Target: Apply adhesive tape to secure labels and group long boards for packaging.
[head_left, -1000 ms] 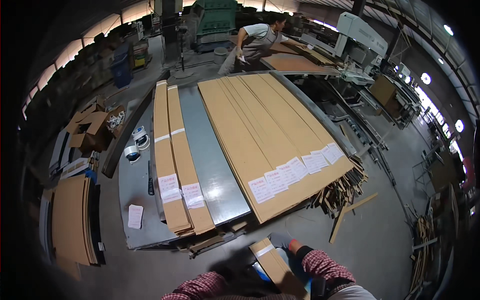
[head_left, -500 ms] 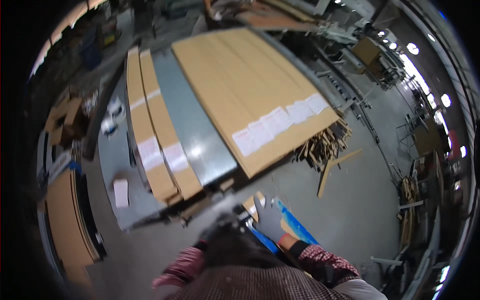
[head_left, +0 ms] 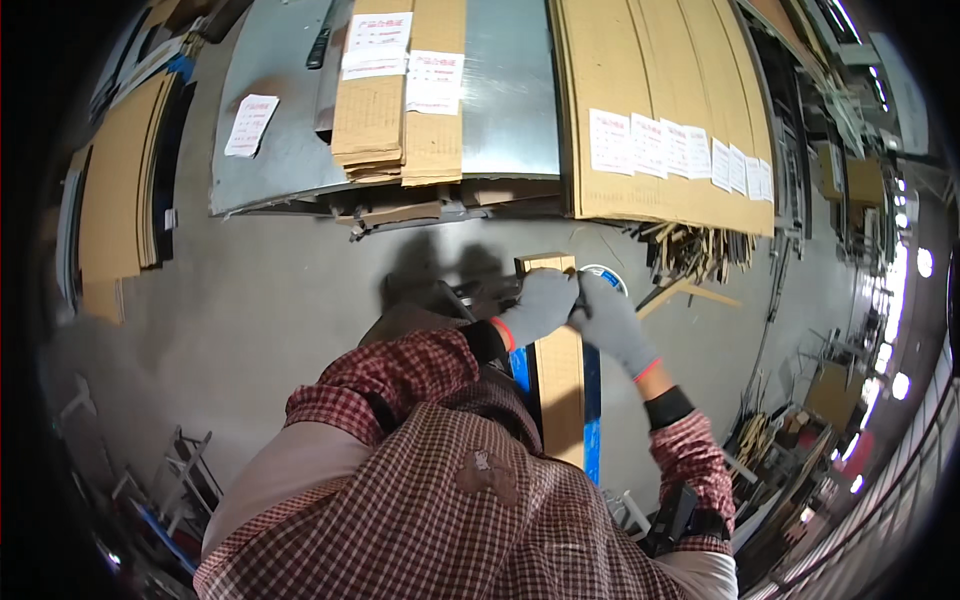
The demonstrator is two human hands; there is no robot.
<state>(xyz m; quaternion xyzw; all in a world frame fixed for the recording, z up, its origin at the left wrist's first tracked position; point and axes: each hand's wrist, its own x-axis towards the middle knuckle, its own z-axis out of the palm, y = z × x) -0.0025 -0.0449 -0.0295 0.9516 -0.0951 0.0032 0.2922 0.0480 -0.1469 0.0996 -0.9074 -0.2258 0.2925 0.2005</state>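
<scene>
A long narrow cardboard carton lies lengthwise in front of me, between blue rails. Over its far end, my gloved left hand is closed, with the fingertips turned towards the other hand. Right beside it, my gloved right hand is also closed, and the two hands nearly touch above the carton. What they pinch, if anything, is hidden by the grey gloves. A round white and blue rim shows just beyond my right hand; its kind cannot be made out.
Ahead stands a metal-topped table bearing narrow cardboard packs and wide cardboard packs with white labels. A loose label lies at its left. Cardboard strips are heaped at the right. Stacked boards stand far left.
My view has swung down and right, so the table sits higher. My left hand, blurred before, has come beside my right hand at the carton's far end.
</scene>
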